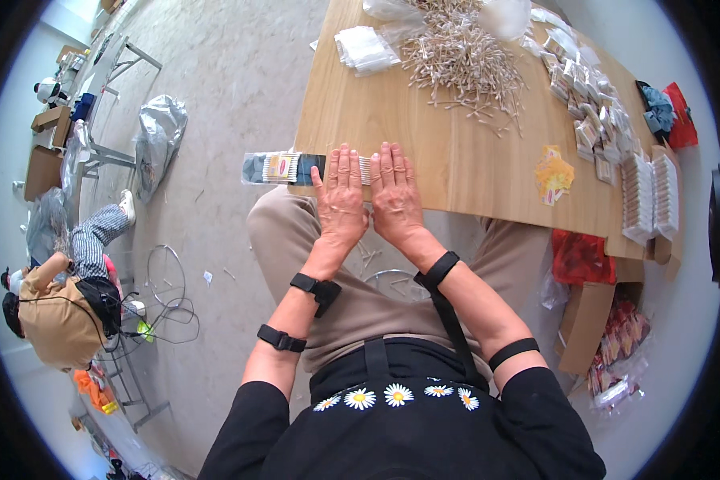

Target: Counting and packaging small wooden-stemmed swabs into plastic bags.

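Note:
My left hand (341, 196) and my right hand (395, 192) lie flat, side by side, at the near left edge of the wooden table (464, 172). Their fingers are straight and point away from me. A short row of cotton swabs (366, 169) shows between the two hands; the rest of it is hidden beneath them. Left of my left hand, a clear plastic packet of cotton swabs (279, 167) with a yellow card juts past the table's left edge on a dark strip. The left thumb reaches toward that strip.
A heap of loose cotton swabs (464, 64) covers the table's far part, beside clear bags (366, 50). Yellow cards (553, 174) lie at the right, near stacked packs (650, 192). An open cardboard box (586, 324) stands below. At left, another person (64, 316) sits among cables.

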Demonstrator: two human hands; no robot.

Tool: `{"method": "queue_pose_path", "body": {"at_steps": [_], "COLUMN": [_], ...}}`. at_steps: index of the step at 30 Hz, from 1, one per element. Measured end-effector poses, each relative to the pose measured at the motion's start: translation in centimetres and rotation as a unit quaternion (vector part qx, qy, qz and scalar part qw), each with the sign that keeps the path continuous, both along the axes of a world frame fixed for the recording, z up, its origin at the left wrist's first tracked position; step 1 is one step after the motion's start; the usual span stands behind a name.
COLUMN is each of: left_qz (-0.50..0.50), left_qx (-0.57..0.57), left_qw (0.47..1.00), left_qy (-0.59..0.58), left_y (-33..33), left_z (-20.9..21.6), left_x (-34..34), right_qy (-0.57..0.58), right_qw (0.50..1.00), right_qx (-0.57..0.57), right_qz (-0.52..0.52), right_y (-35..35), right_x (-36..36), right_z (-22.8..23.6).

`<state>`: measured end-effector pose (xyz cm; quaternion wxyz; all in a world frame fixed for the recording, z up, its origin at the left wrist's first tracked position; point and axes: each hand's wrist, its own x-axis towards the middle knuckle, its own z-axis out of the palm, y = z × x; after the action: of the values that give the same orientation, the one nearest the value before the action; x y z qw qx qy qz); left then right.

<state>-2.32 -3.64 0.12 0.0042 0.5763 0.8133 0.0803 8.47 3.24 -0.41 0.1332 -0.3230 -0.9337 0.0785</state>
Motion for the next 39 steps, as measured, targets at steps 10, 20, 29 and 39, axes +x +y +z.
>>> {"method": "queue_pose_path", "body": {"at_steps": [10, 20, 29, 39], "left_qz": [-0.033, -0.034, 0.113, 0.341], "left_qx": [0.016, 0.028, 0.247, 0.386], "left_qw": [0.996, 0.999, 0.92, 0.43], "left_qy": [0.08, 0.02, -0.283, -0.741], "left_y": [0.3, 0.3, -6.2, -5.5], "left_z": [-0.8, -0.5, 3.9, -1.2], "left_x": [0.3, 0.3, -2.2, -9.5], "right_qy": [0.006, 0.003, -0.022, -0.023], "right_qw": [0.999, 1.0, 1.0, 0.999], "right_qx": [-0.053, -0.02, -0.006, -0.035], "right_qz": [0.009, -0.017, -0.007, 0.005], "right_y": [0.3, -0.4, -0.2, -0.5], "right_x": [1.2, 0.8, 1.1, 0.5], "right_z": [0.8, -0.2, 0.4, 1.6]}}
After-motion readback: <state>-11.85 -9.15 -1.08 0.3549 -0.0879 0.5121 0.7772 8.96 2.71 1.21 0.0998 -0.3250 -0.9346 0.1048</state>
